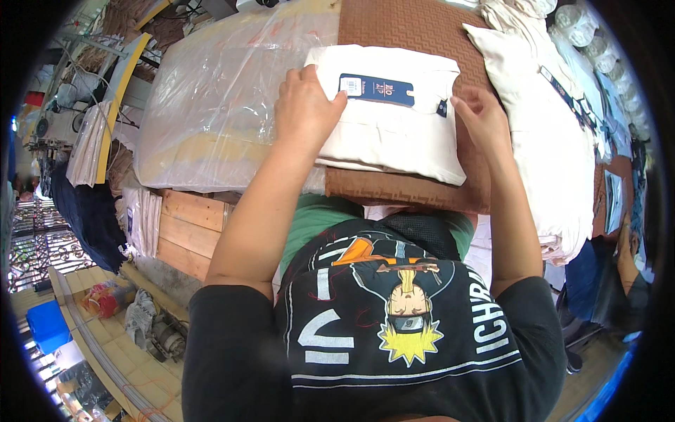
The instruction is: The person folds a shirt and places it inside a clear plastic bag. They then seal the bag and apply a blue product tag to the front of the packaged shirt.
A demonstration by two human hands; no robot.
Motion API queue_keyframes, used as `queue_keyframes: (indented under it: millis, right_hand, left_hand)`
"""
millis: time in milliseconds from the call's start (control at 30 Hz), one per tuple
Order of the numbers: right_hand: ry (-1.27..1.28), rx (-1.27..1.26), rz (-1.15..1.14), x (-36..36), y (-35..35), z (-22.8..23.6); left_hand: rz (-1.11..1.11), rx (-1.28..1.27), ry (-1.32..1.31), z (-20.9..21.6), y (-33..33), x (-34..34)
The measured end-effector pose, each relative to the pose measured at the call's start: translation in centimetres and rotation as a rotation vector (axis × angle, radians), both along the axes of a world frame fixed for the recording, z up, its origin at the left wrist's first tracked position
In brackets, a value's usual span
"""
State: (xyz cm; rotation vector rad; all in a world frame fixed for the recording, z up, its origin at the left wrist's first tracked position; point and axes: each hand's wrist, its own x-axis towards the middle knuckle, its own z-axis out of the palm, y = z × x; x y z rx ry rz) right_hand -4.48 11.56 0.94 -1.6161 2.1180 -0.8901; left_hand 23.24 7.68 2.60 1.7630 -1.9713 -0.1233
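Note:
In front of me a white folded garment (pixel 394 137) lies flat, with a long dark blue hang tag (pixel 387 91) on top and a small dark label (pixel 442 107) near its right edge. My left hand (pixel 306 102) rests over the garment's left edge, its thumb spread away from the fingers and pointing toward the tag. At the right edge, beside the small label, my right hand (pixel 481 116) has its fingers curled, with thumb and forefinger at the cloth's edge. The fingertips' hold there is partly hidden.
Beneath the garment is a brown patterned cloth cover (pixel 408 24). Clear plastic sheeting (pixel 218 105) covers the surface to the left. A stack of white garments (pixel 541 155) with tags stands on the right. Below left is a wooden crate (pixel 186 232). Another person's arm (pixel 626 257) shows far right.

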Motion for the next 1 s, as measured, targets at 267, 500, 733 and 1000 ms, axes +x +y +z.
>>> queue_keyframes:
  millis: [267,500,733,1000]
  right_hand:
    - [-0.644,0.387,0.073,1.3,-0.1,-0.7]
    - [-0.733,0.321,0.069,3.3,0.2,-2.6]
    - [0.333,-0.285,0.166,4.5,2.7,1.6]
    - [0.34,-0.481,0.847,17.9,2.9,-0.4]
  left_hand:
    - [-0.057,-0.049,0.124,-2.8,-1.6,-0.4]
    - [-0.1,-0.047,0.19,-3.3,-0.4,-1.2]
    - [-0.194,-0.177,0.361,-1.5,5.5,7.3]
    - [-0.079,-0.269,0.283,-5.0,6.8,10.3]
